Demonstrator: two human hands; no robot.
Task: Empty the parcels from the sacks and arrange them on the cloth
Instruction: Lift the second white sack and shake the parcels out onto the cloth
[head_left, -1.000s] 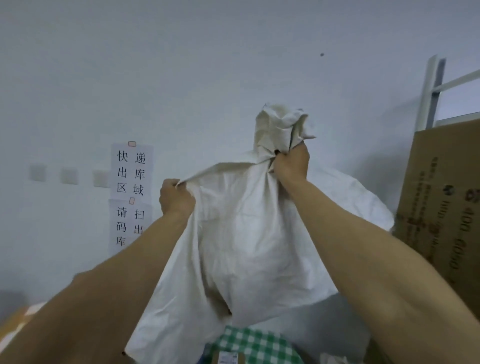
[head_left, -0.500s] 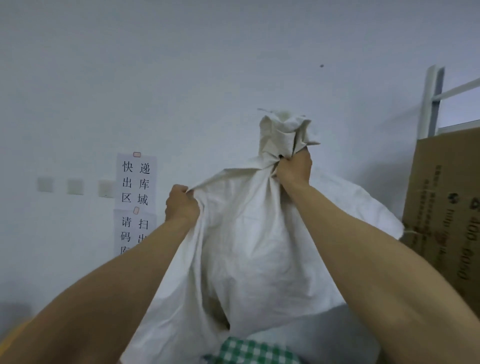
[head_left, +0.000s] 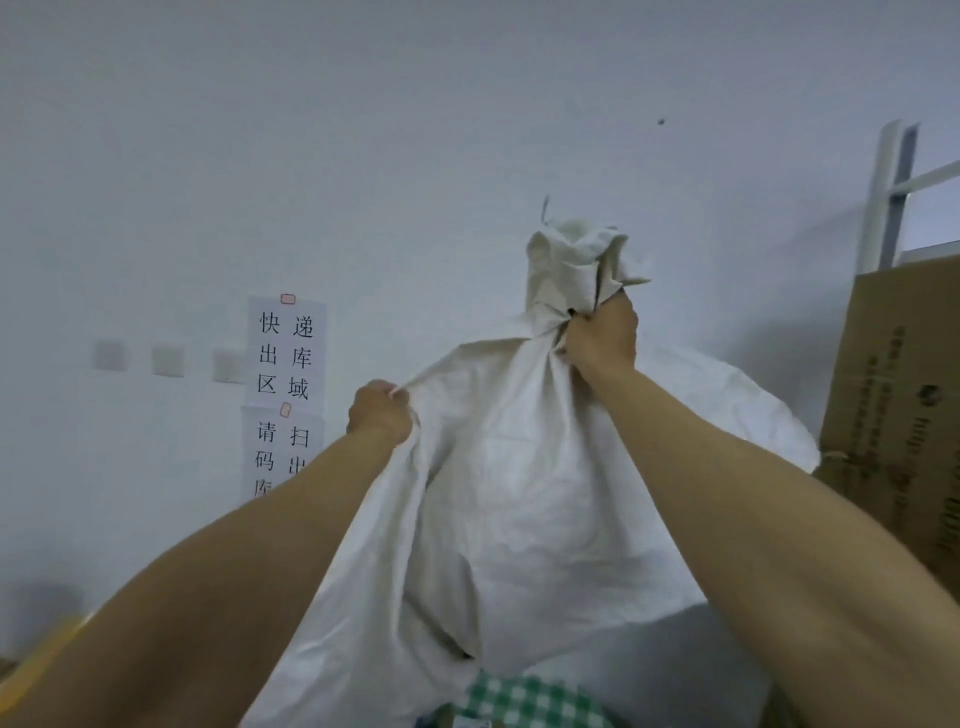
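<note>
The right hand (head_left: 602, 338) is clenched round the gathered corner of a white woven sack (head_left: 519, 493), with a crumpled tuft of fabric standing up above the fist. The left hand (head_left: 379, 413), lower and to the left, grips another fold of the same sack, fingers curled into the cloth. Between them the sack hangs held up in front of the wall, upside down by the look of it, its open end drooping toward the bottom of the view. Nothing inside it can be seen — the fabric sags slack and creased, with a dark hollow low in the middle.

Below the sack lies a green-and-white checked cloth (head_left: 530, 699); only a strip of it shows, cut off by the lower edge. A small blue-and-brown shape at its near edge is too cropped to identify. Behind the right forearm a pale bulge of similar white fabric swells out — whether it belongs to this sack or another, I cannot tell.

On the wall are two paper notices (head_left: 291, 358) with printed characters, the lower one partly hidden by the left arm. A cardboard box (head_left: 898, 415) stands at the right.
</note>
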